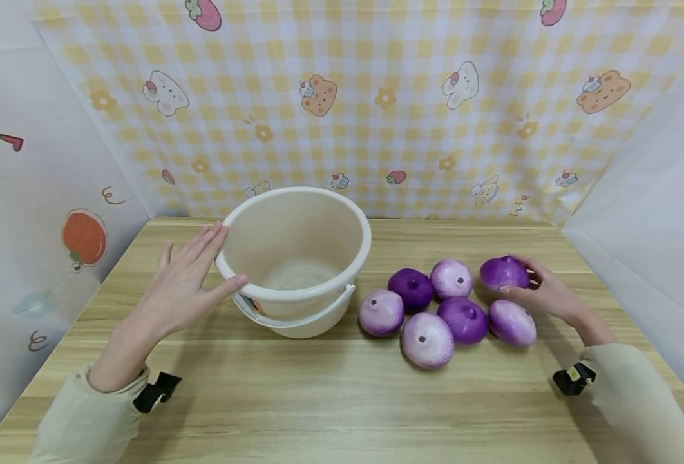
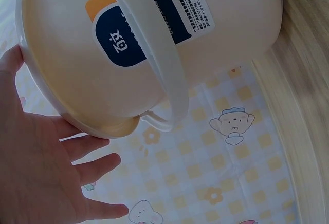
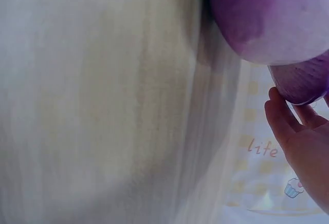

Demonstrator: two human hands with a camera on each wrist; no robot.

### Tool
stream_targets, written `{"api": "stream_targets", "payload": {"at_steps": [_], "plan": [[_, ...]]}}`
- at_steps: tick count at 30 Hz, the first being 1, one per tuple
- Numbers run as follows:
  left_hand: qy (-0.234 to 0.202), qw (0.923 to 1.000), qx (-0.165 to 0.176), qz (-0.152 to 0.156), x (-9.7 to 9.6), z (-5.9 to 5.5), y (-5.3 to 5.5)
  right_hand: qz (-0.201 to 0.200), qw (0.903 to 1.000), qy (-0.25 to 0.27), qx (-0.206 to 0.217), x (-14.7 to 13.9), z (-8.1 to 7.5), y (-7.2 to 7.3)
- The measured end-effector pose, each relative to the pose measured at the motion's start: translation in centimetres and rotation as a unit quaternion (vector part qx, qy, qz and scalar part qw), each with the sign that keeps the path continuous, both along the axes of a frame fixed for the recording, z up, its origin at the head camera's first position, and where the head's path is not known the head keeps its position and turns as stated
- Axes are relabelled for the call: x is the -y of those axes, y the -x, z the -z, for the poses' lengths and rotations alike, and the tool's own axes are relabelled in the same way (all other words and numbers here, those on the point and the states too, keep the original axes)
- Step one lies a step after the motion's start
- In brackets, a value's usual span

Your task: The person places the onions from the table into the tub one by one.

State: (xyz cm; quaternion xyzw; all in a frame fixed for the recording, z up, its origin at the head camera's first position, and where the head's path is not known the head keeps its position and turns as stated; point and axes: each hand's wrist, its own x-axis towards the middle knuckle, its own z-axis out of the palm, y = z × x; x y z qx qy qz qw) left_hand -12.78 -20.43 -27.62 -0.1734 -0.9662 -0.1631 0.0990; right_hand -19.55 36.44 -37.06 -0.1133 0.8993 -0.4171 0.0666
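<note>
Cream plastic bucket (image 1: 301, 310), left hand (image 1: 185, 283) spread at its nine-o'clock rim (image 1: 221, 265); at three, right hand (image 1: 551, 298) grips a rounded, glossy purple onion (image 1: 500, 273). Wood-grained table (image 1: 342, 399) beneath, gingham cloth (image 1: 377, 129) hanging at twelve.

At the left hand (image 1: 188, 280), the bucket (image 1: 295, 229) is looking smooth, plastic; in the right hand (image 1: 541, 295), a glossy onion (image 1: 500, 273) is shining; below, the counter (image 1: 295, 399) is showing woodgrain.

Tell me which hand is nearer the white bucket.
Left. The left hand touches the white bucket; the right hand is farther right, gripping a purple onion.
</note>
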Motion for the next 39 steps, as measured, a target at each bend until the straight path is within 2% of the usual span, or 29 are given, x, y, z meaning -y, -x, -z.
{"api": "stream_targets", "payload": {"at_steps": [14,27,34,39], "plan": [[0.001,1.0,0.0,0.0,0.0,0.0,0.0,-0.016,0.9985,0.02,-0.048,0.4,-1.5,-1.0],[0.001,1.0,-0.004,0.0,0.0,0.0,0.0,-0.03,0.9958,-0.015,-0.085,0.6,-3.5,-1.7],[-0.001,1.0,-0.006,0.002,0.0,0.0,0.0,-0.045,0.994,-0.015,-0.099,0.8,-4.6,-2.2],[-0.001,1.0,-0.005,0.004,0.1,0.0,0.1,-0.039,0.9936,-0.017,-0.105,1.2,-5.5,-2.5]]}}
